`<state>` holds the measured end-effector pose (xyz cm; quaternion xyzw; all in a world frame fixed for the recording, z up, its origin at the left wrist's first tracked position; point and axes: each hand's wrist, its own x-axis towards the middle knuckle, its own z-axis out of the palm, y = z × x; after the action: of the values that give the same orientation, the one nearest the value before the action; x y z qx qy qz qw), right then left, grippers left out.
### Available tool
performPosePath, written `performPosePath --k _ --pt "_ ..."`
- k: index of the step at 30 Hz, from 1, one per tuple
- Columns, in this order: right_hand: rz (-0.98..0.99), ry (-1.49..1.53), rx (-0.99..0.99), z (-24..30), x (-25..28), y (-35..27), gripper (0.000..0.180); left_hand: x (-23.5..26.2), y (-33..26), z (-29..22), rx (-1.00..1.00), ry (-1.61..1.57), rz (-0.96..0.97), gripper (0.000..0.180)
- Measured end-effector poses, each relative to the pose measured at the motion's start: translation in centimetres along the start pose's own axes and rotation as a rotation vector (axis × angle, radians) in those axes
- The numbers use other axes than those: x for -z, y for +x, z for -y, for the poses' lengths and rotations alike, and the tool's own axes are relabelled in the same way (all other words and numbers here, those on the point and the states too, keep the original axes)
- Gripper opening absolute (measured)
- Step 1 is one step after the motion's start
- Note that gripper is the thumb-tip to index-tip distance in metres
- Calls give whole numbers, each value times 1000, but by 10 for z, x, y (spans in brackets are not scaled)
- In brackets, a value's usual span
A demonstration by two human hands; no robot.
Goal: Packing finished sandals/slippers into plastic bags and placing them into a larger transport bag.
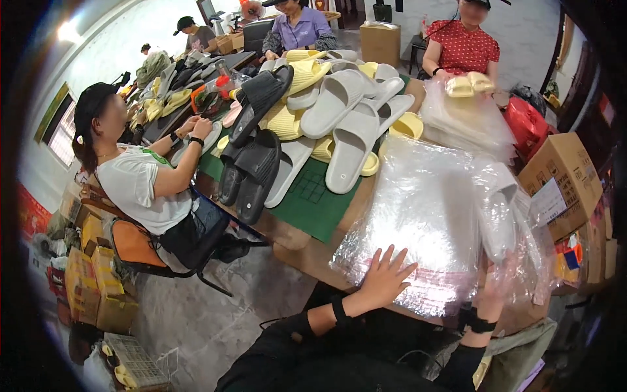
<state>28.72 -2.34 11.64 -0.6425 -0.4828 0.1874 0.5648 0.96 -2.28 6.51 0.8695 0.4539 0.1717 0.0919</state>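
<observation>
My left hand (387, 277) lies with fingers spread on a stack of clear plastic bags (424, 209) at the table's near edge. To its right, my right hand (494, 284) is at the mouth of a clear bag (482, 225) with a pair of grey slippers (499, 202) in it. Film and glare blur its fingers, so their grip does not show. Beyond the bags rises a pile of loose slippers: grey ones (353, 147), yellow ones (285, 121) and black ones (251, 173).
A green mat (320, 206) lies under the pile. At left, a seated person (140, 176) handles a grey slipper. Across the table, a person in red (462, 49) holds yellow slippers (470, 85) over more bags (464, 121). Cardboard boxes (565, 186) stand at right.
</observation>
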Motion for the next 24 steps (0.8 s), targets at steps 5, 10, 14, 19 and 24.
performPosePath --k 5,10,14,19,24 --pt "-190 1431 -577 -40 16 22 50 2 -1 -1 -2 -9 1 53" --pt "-323 1539 -720 25 -32 -47 60 7 -1 1 -24 -48 -31 54" --pt "78 897 -432 37 -72 -81 50 31 15 23 57 -384 -110 57" --pt "558 -337 271 55 -100 -83 44 84 16 117 527 -911 -743 57" --pt "764 -594 407 35 -113 -89 44 132 -9 254 1068 -247 -1068 67"
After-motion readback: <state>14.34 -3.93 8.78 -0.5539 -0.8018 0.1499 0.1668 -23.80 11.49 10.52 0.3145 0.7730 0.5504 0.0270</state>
